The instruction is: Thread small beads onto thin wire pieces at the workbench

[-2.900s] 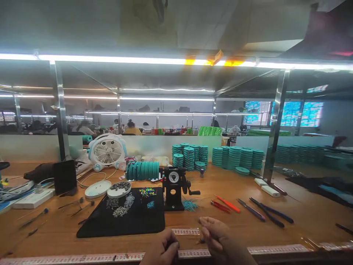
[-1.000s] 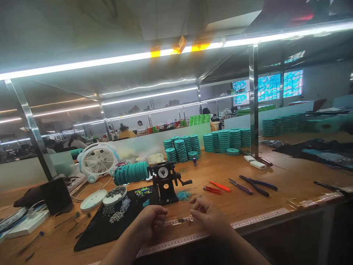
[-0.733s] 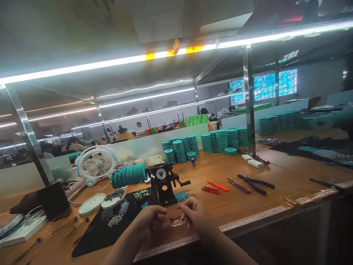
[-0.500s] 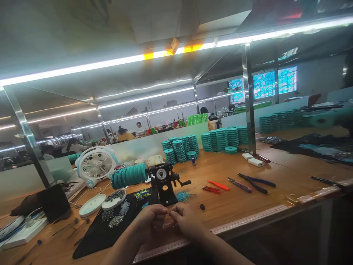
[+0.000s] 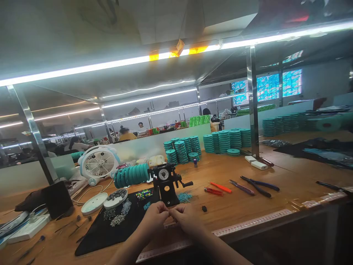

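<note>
Wooden bench [image 5: 217, 171] beneath, left hand [image 5: 154, 218] and right hand [image 5: 186, 218] meet, pinched.

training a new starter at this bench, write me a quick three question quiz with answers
1. True or false: the left hand and right hand are close together.
2. What extends from the black crank machine, toward the picture's left: a) a row of teal spools, b) pliers, c) screwdrivers?
3. Fill in: the multicoloured beads lie on a black ...

Key: 1 true; 2 a; 3 mat.
</note>
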A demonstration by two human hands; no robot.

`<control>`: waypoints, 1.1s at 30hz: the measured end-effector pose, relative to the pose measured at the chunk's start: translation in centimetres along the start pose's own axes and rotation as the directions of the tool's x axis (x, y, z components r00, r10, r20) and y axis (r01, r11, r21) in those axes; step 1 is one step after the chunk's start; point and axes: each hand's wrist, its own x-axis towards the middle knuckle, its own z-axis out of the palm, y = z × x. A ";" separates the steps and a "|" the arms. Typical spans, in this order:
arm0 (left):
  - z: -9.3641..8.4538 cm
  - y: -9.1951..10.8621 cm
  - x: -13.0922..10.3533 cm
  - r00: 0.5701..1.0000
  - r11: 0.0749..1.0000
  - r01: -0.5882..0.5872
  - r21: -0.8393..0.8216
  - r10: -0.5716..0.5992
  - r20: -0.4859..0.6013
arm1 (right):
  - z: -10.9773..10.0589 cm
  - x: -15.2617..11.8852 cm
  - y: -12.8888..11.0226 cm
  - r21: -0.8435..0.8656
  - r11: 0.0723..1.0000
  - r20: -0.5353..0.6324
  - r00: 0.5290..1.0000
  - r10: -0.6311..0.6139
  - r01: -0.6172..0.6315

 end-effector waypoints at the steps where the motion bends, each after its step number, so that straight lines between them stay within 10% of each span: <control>1: 0.2 0.1 -0.3 0.998 0.999 -0.038 0.015 0.039 -0.039 | 0.0 0.0 0.0 -0.004 1.000 0.001 1.000 -0.007 0.007; 5: 0.5 0.3 -1.0 0.995 0.997 -0.063 -0.035 0.060 -0.083 | 0.0 0.0 0.5 -0.020 0.999 -0.018 0.999 -0.030 0.030; 17: -1.4 0.8 0.2 0.932 0.857 0.339 -0.387 -0.251 0.261 | -0.2 -0.3 -0.2 -0.182 0.954 0.076 0.971 -0.227 0.237; 33: -1.7 0.5 1.0 0.882 0.783 0.454 -0.426 -0.325 0.342 | 0.0 -0.5 0.4 -0.439 0.865 0.025 0.966 -0.258 0.242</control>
